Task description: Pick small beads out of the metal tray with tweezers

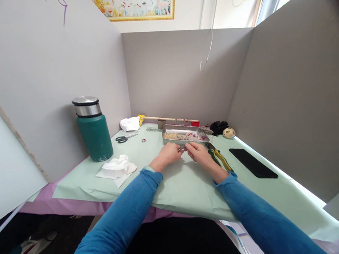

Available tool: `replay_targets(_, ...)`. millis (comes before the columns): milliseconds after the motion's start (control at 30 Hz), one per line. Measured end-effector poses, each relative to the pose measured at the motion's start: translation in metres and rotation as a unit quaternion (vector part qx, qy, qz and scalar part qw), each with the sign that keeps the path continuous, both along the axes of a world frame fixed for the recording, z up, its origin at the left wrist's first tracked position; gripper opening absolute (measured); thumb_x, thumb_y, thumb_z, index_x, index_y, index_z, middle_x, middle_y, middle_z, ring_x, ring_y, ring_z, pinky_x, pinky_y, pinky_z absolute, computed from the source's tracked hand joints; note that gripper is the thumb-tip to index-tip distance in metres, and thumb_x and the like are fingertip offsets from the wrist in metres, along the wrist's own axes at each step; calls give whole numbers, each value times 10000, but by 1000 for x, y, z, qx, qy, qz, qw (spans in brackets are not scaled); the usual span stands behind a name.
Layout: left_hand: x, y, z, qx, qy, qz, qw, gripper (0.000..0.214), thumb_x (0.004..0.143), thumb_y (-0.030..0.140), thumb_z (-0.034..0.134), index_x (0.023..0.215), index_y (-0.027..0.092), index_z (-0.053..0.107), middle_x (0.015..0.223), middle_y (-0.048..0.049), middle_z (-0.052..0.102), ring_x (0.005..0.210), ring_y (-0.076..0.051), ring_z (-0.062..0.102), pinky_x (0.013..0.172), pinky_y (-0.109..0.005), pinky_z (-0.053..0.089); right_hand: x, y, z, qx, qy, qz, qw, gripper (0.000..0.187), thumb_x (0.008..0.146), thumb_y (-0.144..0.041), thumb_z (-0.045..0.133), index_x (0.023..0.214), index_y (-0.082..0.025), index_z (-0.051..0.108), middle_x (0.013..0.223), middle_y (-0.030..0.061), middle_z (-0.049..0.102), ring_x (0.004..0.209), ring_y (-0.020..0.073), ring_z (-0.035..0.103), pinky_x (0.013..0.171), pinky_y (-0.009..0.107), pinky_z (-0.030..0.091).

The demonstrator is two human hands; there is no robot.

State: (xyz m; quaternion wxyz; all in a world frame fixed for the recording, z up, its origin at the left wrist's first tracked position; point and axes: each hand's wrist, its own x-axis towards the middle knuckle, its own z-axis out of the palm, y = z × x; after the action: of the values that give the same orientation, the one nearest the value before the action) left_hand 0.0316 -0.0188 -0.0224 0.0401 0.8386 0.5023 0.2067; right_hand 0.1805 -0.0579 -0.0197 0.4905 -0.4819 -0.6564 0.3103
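Note:
My left hand (169,155) is closed in front of the tray, a thin grey metal piece (181,147) showing at its fingertips. Close beside it, my right hand (198,152) pinches at the other end of that piece; whatever lies between its fingers is too small to name. Just behind both hands stands a shallow metal tray (206,138) with many gold-coloured and pink-red beads (176,136) in it. Yellow-and-green-handled pliers (222,160) lie right of my right hand, partly hidden by the wrist.
A green bottle (95,136) and crumpled tissue (118,167) are at left, with black scissors (122,139) behind. A black phone-like slab (252,163) lies at right. A wooden stick (163,118) rests behind the tray. Grey partitions (177,68) enclose the table; a wire hook (202,67) hangs above.

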Motion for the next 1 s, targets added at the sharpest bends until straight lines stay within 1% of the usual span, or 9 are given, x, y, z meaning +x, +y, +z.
replay_targets(133,0,-2,2,0,1,-6,1000,414,866,463,401,743,179,676,755,-98,682,737,-208,610,649,-286,411,1,1,-1,3,-8,-4,1000,356,782,-500,498,610,-189,479,467,-41,419,452,90,345,465,248,278)
replay_targets(333,0,-1,1,2,1,-10,1000,399,863,448,420,758,172,687,772,-105,686,768,-212,615,682,-286,422,1,3,-2,4,-12,-8,1000,362,772,-513,501,619,-186,502,473,-36,433,455,94,352,462,248,276)
replay_targets(767,0,-1,1,2,8,-15,1000,413,864,448,400,767,171,690,775,-104,688,751,-211,611,668,-286,421,3,7,-5,9,-23,-8,1000,352,784,-501,487,633,-184,516,476,-39,428,453,96,349,480,253,277)
replay_targets(1000,0,-3,3,-10,12,-14,1000,399,862,437,408,784,167,692,792,-107,691,749,-209,612,666,-286,422,2,6,-4,11,-41,-15,999,329,796,-466,476,637,-182,518,500,-36,444,466,98,365,494,253,283)
